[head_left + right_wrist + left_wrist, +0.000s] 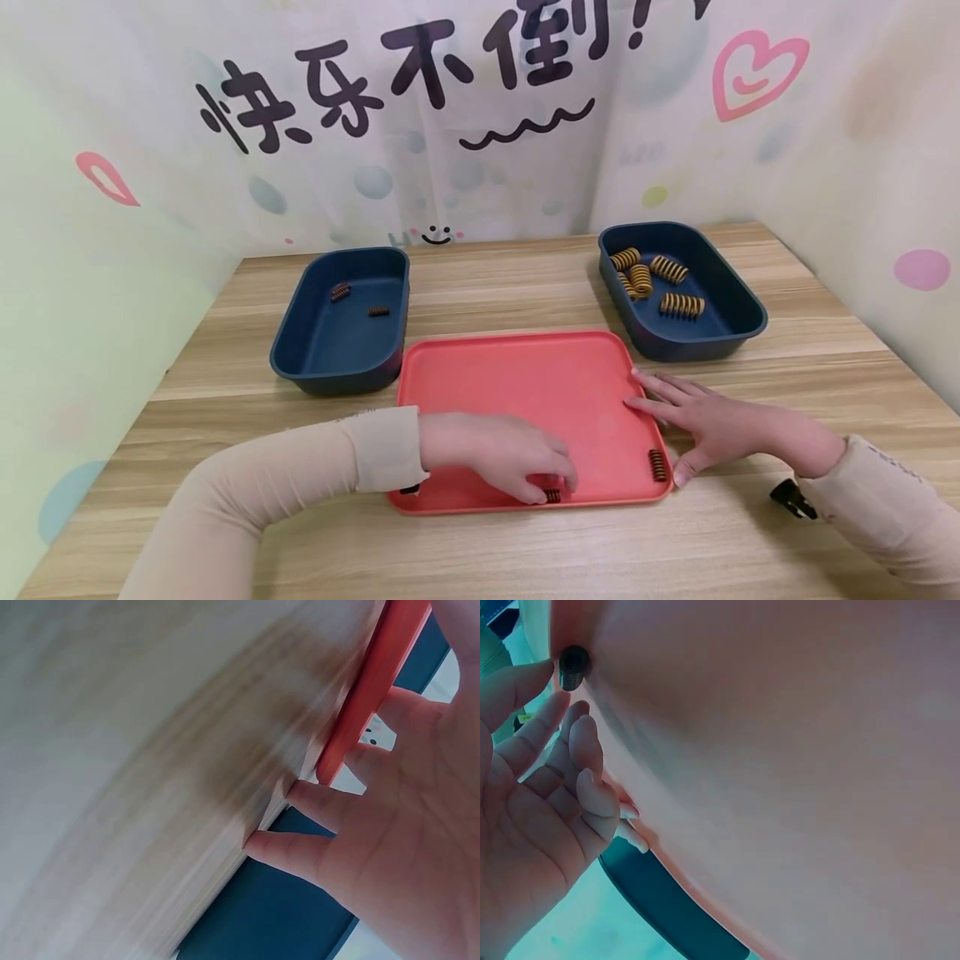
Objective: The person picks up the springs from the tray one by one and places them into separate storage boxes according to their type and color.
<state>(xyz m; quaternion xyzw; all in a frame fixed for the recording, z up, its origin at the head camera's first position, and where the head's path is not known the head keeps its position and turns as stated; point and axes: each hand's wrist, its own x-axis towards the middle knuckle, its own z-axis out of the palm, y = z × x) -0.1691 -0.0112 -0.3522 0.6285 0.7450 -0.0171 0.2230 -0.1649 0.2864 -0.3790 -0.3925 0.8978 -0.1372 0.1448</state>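
Observation:
My left hand [517,457] is over the near edge of the red tray [517,392], thumb and fingers spread around a small dark coil spring [552,495]. In the left wrist view, that spring [573,667] lies beside the thumb and index fingertips, which stand apart; whether they touch it is unclear. Along the tray's right edge, my right hand [712,421] rests with extended fingers and thumb against the rim. Another dark spring [657,465] lies inside the tray by the right thumb. The right wrist view shows the fingers [300,851] straight beside the red rim [375,682].
Behind the tray on the left stands a blue bin [341,350] with a few small dark springs [378,311]. On the right, a second blue bin [720,333] contains several larger yellow springs [682,305]. A printed cloth [517,192] hangs behind the wooden table [480,550].

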